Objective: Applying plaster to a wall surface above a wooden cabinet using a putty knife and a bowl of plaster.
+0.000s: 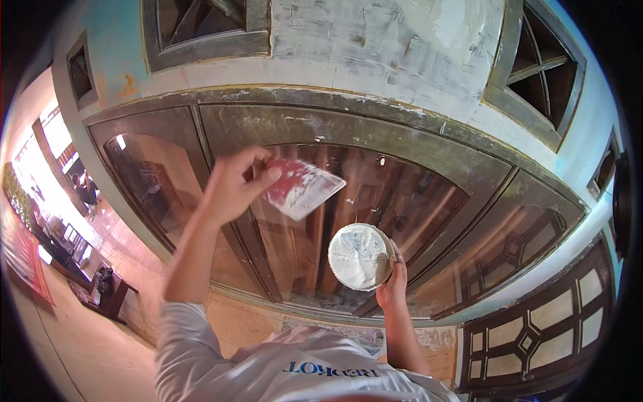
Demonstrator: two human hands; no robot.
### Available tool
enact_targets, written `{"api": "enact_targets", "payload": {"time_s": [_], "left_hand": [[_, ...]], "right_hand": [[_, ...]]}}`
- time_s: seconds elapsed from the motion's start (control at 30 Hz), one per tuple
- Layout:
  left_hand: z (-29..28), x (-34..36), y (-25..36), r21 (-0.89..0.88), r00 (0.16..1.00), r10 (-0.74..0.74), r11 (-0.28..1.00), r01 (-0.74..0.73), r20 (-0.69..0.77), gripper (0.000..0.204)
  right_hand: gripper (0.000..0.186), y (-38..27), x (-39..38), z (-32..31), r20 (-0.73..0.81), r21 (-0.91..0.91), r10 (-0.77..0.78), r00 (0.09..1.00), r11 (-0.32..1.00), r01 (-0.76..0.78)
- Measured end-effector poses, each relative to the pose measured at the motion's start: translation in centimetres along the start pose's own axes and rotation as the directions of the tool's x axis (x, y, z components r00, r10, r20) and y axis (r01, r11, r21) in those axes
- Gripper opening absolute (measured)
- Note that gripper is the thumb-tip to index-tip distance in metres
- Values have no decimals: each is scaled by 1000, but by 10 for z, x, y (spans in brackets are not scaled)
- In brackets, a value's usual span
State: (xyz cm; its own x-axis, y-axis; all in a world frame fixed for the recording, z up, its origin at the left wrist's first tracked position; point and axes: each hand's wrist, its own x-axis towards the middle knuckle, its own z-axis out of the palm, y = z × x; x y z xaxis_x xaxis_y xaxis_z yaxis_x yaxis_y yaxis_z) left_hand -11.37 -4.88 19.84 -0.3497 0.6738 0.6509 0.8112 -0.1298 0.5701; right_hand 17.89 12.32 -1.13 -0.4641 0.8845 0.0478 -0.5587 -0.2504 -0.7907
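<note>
My left hand (234, 184) is raised in front of the wooden doors, its thumb and fingers pinched on one edge of a flat red putty spreader (295, 184). White putty smears the spreader's face and its far edge. Lower and to the right, my right hand (394, 281) grips the side of a round tub (362, 256), whose face is covered with creamy white putty. Spreader and tub are apart, and neither touches the wall. Above the door frame, the wall (375, 47) carries rough grey-white patches of putty.
Dark wooden doors with glass panes (375, 194) stretch across the middle. Vent openings with crossed bars (541, 67) sit in the upper wall. A panelled shutter (536, 328) stands at lower right. At left, a dark bench (110, 298) stands by a bright opening, with a person farther off.
</note>
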Motion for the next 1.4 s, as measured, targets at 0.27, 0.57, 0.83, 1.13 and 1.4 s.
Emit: {"api": "enact_targets", "payload": {"time_s": [0.27,0.57,0.83,1.13,1.4], "left_hand": [[137,-134,-92,-911,690,-693,118,396,210,12],[161,-131,-79,-864,706,-631,108,491,323,16],[190,-132,-70,-811,723,-599,199,551,344,19],[218,-161,-72,-859,634,-639,-85,505,436,46],[256,-187,-37,-657,716,-282,-684,317,638,54]], "right_hand": [[47,12,1,-6,13,17,33,999,999,-33],[48,19,-7,-8,36,26,77,996,997,-78],[51,17,-18,-20,22,45,100,995,994,-101],[52,15,-25,-23,-4,136,114,994,984,-112],[47,18,-32,-16,2,98,140,990,985,-139]]}}
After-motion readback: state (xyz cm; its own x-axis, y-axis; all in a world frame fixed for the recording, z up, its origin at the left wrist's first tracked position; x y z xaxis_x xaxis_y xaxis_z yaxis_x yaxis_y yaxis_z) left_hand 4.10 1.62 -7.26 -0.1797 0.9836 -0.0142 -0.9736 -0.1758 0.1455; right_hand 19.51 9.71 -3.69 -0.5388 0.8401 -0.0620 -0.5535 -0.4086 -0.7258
